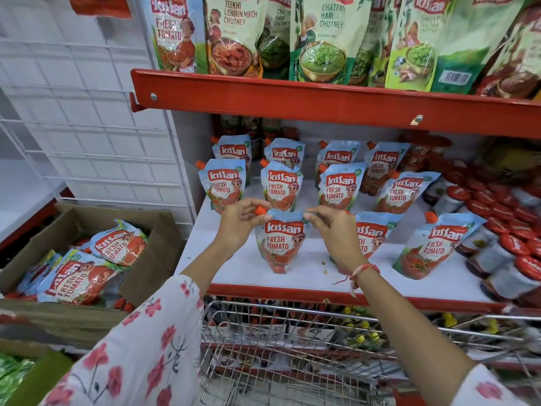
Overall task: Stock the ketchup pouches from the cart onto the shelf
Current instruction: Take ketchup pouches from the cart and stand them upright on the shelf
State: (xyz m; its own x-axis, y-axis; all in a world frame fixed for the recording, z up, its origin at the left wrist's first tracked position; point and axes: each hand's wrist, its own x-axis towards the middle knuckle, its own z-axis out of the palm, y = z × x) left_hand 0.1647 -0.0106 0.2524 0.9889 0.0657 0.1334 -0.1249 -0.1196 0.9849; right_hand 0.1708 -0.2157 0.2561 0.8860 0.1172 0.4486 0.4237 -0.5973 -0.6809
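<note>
A blue and red ketchup pouch (279,244) with an orange spout stands upright near the front of the white shelf (310,273). My left hand (238,222) pinches its top left corner by the spout. My right hand (333,230) pinches its top right corner. Several more ketchup pouches (339,190) stand in rows behind and to the right of it. A cardboard box (146,271) at the left holds several more pouches (79,276), lying flat. The wire cart (292,347) is below the shelf in front of me.
The red shelf above (322,104) carries chutney pouches (325,39). Red-lidded jars (506,230) crowd the right end of the white shelf. A white wire grid panel (87,127) stands to the left. The shelf has a red front lip (292,293).
</note>
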